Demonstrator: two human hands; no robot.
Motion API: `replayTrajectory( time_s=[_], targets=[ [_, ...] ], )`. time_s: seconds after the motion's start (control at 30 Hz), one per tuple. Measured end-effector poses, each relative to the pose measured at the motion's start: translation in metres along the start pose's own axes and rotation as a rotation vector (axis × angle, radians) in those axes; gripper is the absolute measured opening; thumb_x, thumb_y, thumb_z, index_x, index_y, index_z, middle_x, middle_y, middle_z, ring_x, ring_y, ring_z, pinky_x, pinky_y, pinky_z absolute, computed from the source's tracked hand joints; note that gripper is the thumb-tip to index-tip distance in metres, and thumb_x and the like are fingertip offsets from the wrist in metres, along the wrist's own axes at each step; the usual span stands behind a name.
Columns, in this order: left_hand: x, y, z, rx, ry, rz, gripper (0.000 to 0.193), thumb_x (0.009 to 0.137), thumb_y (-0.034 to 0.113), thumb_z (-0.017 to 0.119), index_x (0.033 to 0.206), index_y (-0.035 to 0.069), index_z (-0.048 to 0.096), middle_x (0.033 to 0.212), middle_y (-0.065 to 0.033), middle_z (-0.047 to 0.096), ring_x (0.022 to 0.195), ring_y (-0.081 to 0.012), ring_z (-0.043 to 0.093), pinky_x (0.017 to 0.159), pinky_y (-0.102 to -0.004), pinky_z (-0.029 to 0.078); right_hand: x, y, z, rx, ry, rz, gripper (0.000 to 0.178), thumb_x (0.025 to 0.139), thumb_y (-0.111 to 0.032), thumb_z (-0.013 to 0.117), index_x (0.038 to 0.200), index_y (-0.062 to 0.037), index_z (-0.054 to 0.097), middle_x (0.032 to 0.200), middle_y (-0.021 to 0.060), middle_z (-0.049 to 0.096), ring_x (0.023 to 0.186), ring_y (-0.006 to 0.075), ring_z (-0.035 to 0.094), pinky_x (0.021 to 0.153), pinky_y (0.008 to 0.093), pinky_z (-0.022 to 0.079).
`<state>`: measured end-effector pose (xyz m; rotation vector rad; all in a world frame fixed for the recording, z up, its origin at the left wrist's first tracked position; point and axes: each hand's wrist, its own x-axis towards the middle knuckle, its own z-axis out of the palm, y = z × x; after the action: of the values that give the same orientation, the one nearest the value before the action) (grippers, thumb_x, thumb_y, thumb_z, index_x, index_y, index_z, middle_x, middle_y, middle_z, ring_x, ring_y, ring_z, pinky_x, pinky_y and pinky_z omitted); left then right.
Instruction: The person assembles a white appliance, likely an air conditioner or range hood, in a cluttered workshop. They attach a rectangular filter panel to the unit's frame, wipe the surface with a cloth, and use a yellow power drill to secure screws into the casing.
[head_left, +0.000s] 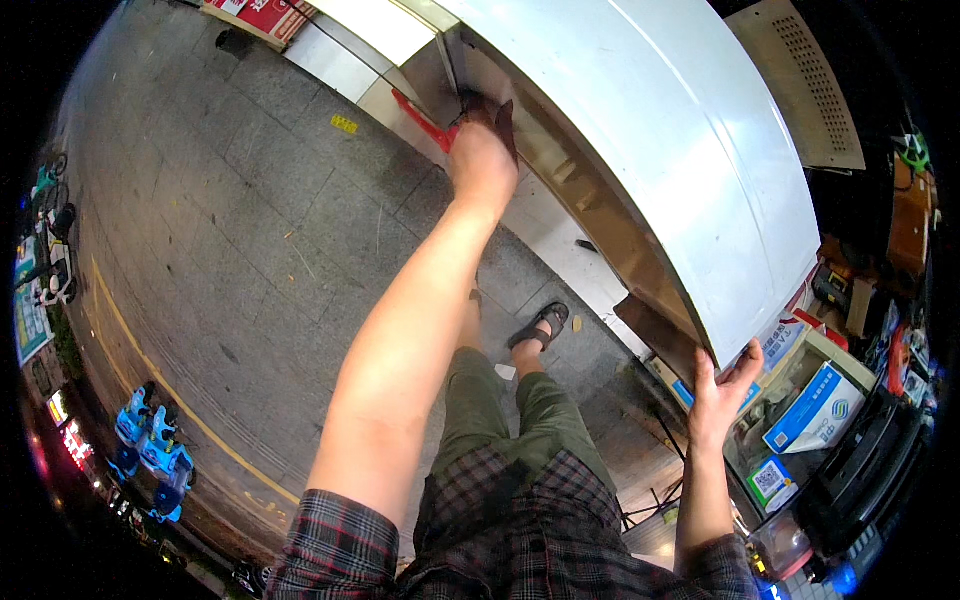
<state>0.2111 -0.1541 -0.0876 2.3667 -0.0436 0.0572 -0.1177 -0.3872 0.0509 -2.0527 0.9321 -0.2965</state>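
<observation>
Touching white panel [680, 140] at corner: right fingers [747, 365], parted

- Brightly lit at center, with soft glare on white metal panel [680, 150].
- Dim toward lower left, around glowing red sign [75, 445].
- Bent and softened near fisheye rim, black in corners.

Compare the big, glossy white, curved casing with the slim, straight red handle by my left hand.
The glossy white casing is broad and curved, while the slim red handle is narrow and fairly straight. The casing is much larger than the handle. Your right hand has the casing's near corner between thumb and fingers; the handle juts out beside your left hand.
</observation>
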Motion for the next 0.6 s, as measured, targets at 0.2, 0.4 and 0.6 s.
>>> replayTrajectory(
  time_s=[0.2,0.4,0.6],
  targets=[
    [-0.002,0.017,-0.025,0.153,-0.103,-0.171,0.049,0.103,0.048,0.054,0.100,0.003,0.074,0.089,-0.0276,0.072,0.090,-0.0481,0.070,0.083,-0.0538,0.054,-0.010,0.010,-0.006,0.094,-0.010,-0.031,0.076,0.098,-0.019,0.070,0.158,0.0006,0.026,0.153,0.0164,0.042,0.141,0.0252,0.042,0.115,0.0352,0.032],
    [0.003,0.015,-0.032,0.251,-0.178,-0.136,0.052,0.104,0.049,0.053,0.101,0.002,0.076,0.090,-0.0282,0.072,0.091,-0.0471,0.070,0.082,-0.0525,0.055,-0.009,0.002,-0.020,0.473,-0.011,0.293,0.069,0.109,-0.045,0.046,0.158,0.0024,0.031,0.151,0.0167,0.049,0.130,0.0207,0.054,0.095,0.0278,0.044],
    [0.009,0.019,-0.038,0.298,-0.231,-0.175,0.052,0.104,0.050,0.051,0.102,0.004,0.074,0.097,-0.0290,0.072,0.097,-0.0457,0.069,0.085,-0.0522,0.054,-0.013,-0.004,-0.012,0.526,0.037,0.321,0.068,0.109,-0.042,0.050,0.157,0.0020,0.033,0.134,0.0074,0.057,0.104,0.0102,0.055,0.086,0.0246,0.044]
  ],
)
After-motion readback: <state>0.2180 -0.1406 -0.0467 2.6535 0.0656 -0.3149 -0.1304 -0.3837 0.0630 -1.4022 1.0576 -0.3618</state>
